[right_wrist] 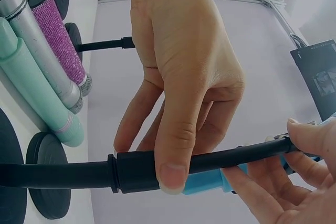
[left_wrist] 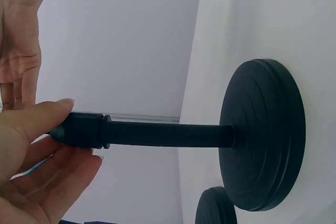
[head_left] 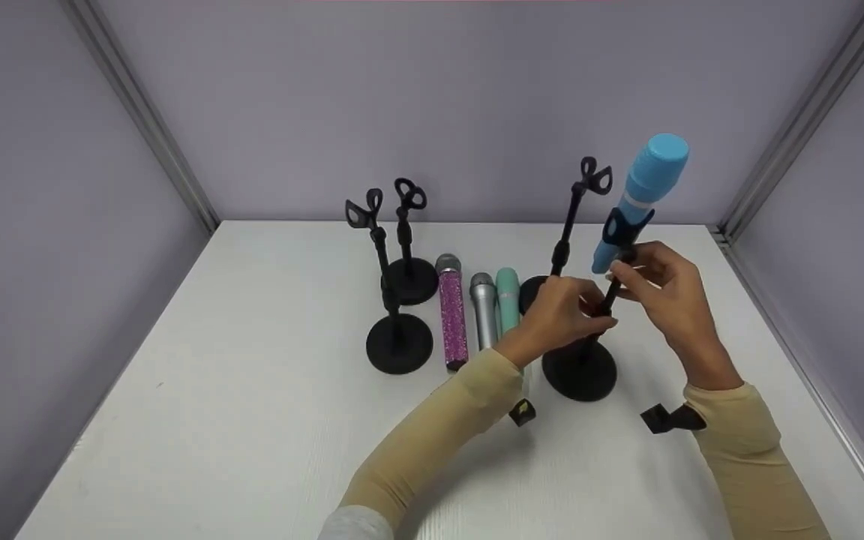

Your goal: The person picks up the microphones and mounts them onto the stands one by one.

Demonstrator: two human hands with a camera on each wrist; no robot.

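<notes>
Rising from its round base (head_left: 580,375) at the right of a white table (head_left: 252,435), a black microphone stand (left_wrist: 168,135) is held by two hands. A blue microphone (head_left: 655,176) is seated at a slant in the clip (head_left: 625,227) on top. The collar (left_wrist: 86,129) partway up is pinched between the thumb and fingers of the left hand (head_left: 561,316); just below the clip, the pole is pinched by the right hand (head_left: 668,292). Ridged rings on the base are revealed in the left wrist view, where only a sliver of blue is caught; the whole blue microphone is shown from the head. Pink (head_left: 453,319), silver (head_left: 484,311) and mint-green microphones (head_left: 508,296) are laid side by side between other stands (head_left: 400,346). A dark panel (right_wrist: 317,77) is captured in the right wrist view alone.
</notes>
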